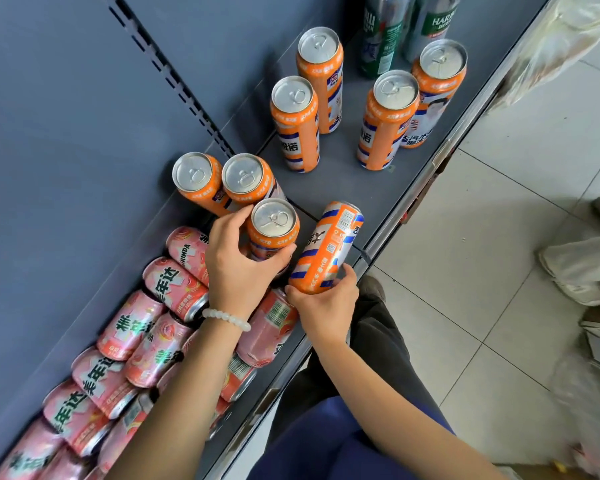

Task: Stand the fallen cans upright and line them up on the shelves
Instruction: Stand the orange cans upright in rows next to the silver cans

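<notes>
My left hand (238, 263), with a white bead bracelet at the wrist, grips an upright orange can (274, 226) on the grey shelf (347, 183). My right hand (326, 306) holds the lower end of a tilted orange can (328, 245) near the shelf's front edge. Two upright orange cans (196, 180) (248, 180) stand just behind the left hand. Further along the shelf stand two pairs of upright orange cans (295, 123) (387, 119). Several pink cans (174, 285) lie fallen in a heap under my left forearm.
Two tall green and silver cans (383, 32) stand at the shelf's far end. The shelf's metal front rail (426, 174) runs along the right. Beyond it is a tiled floor (499, 237) with another person's shoe (575, 285) and a plastic bag (555, 39).
</notes>
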